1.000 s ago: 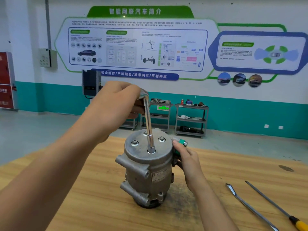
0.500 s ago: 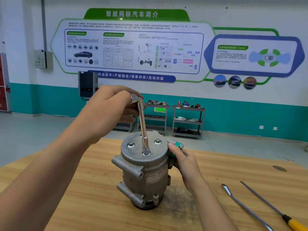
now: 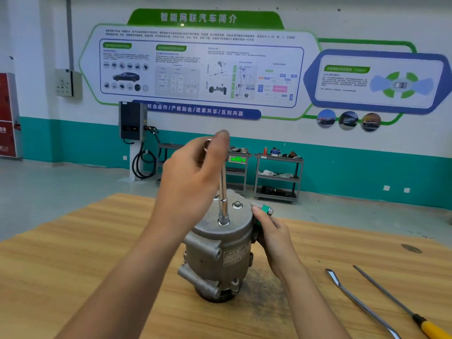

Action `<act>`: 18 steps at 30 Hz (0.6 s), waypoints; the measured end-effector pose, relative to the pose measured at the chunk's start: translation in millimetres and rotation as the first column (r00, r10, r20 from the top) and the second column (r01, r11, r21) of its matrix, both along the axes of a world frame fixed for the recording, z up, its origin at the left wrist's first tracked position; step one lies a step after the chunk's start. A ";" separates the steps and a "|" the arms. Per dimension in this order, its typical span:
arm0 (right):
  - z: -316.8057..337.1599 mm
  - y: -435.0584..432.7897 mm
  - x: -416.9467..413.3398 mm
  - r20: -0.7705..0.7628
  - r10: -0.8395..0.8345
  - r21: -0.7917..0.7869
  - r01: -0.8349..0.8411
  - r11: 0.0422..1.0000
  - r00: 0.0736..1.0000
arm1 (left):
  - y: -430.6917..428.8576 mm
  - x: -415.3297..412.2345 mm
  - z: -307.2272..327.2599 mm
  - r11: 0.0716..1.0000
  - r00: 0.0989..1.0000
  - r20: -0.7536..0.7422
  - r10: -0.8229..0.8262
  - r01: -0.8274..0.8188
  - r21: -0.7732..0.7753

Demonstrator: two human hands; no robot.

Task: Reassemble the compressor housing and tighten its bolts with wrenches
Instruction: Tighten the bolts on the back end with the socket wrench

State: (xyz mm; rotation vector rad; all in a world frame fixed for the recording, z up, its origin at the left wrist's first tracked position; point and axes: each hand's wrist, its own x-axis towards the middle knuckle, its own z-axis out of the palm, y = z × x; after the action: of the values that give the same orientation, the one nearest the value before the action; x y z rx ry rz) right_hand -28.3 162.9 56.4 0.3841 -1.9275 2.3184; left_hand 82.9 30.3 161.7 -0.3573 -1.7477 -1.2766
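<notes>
1. The compressor housing [image 3: 215, 253] stands upright on the counter [image 3: 73, 253] with its end cover up. It is directly below the left hand and against the palm of the right hand.
2. The left hand [image 3: 193, 172] grasps the bent top of the socket wrench [image 3: 223, 192], fingers wrapped round the handle. The shank drops straight from the hand to the near edge of the cover. The socket sits over a bolt there, so the bolt head is hidden.
3. The right hand [image 3: 271, 236] grips the housing's right flank as a brace. Its thumb lies just below the green fitting [image 3: 264, 208] and its fingers curl behind the body.
4. Judgement: the step in hand is running down this cover bolt. The shank should stand plumb over it, because a lean risks the socket riding off the head.
5. The right hand must resist the turn, or the housing could spin or tip on its lower end.
6. A second bolt [image 3: 237, 205] shows just beyond the wrench, between the hands. Any others are hidden behind the left hand. Snugging crosswise before final tightening seems sensible.
7. The pry bar [image 3: 354, 299] and screwdriver [image 3: 391, 299] lie right of the right hand, well apart from it.
</notes>
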 end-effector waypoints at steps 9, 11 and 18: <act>-5.2 3.0 12.7 -0.020 -0.071 -0.039 0.071 0.997 0.997 | 18.2 -19.1 -8.6 0.971 0.990 -0.136 0.045 -0.011 0.240; -8.5 -6.2 22.8 -0.040 -0.135 -0.055 0.133 0.990 0.990 | 16.6 -25.7 -6.5 0.934 0.991 -0.129 0.021 0.027 0.356; -30.0 -50.6 59.7 -0.264 -0.538 -0.124 0.525 0.842 0.800 | 10.5 -41.2 13.9 0.728 0.996 -0.064 -0.061 0.088 0.680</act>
State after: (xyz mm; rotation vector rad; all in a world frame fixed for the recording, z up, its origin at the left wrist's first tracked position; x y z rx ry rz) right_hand 31.4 112.3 26.4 0.1340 -1.5792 1.8174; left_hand 41.6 40.8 175.6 -0.0124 -1.1140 -1.8548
